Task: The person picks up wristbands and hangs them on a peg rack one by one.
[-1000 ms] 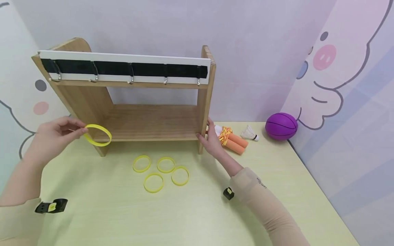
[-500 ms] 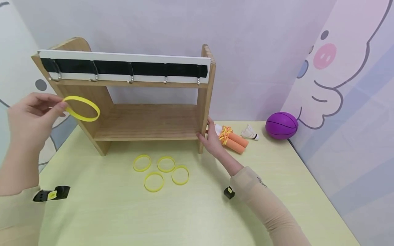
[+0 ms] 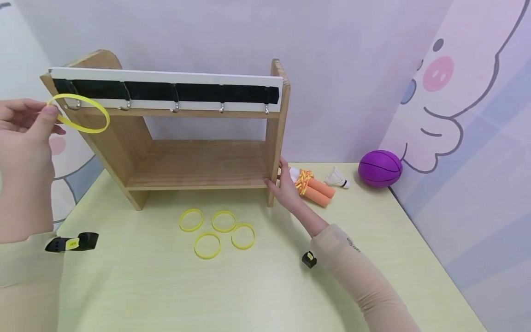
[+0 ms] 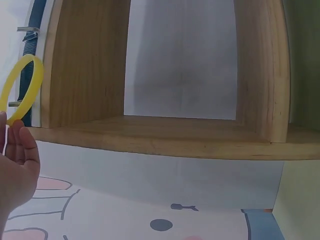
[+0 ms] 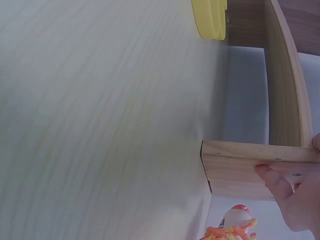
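My left hand (image 3: 26, 133) pinches a thin yellow ring (image 3: 92, 131) between thumb and fingers, at the upper left in the head view. There the ring overlaps the leftmost metal hook (image 3: 74, 105); the left wrist view shows the ring (image 4: 36, 80) beside the hooks, and I cannot tell whether it touches one. Several hooks line the black strip (image 3: 149, 91) on the white front board of a wooden shelf (image 3: 199, 163). My right hand (image 3: 287, 188) grips the shelf's right side panel, fingers on its outer face (image 5: 240, 175). Several more yellow rings (image 3: 207, 257) lie on the table before the shelf.
Right of the shelf lie a bundled jump rope (image 3: 317, 196) with orange handles, a white shuttlecock (image 3: 337, 179) and a purple ball (image 3: 380, 169). Behind the pale table (image 3: 249, 295) stand walls with cartoon prints (image 3: 439, 74).
My left hand has risen and moved left with the yellow ring, from beside the lower shelf board up to the leftmost hook. My right hand has stayed on the side panel.
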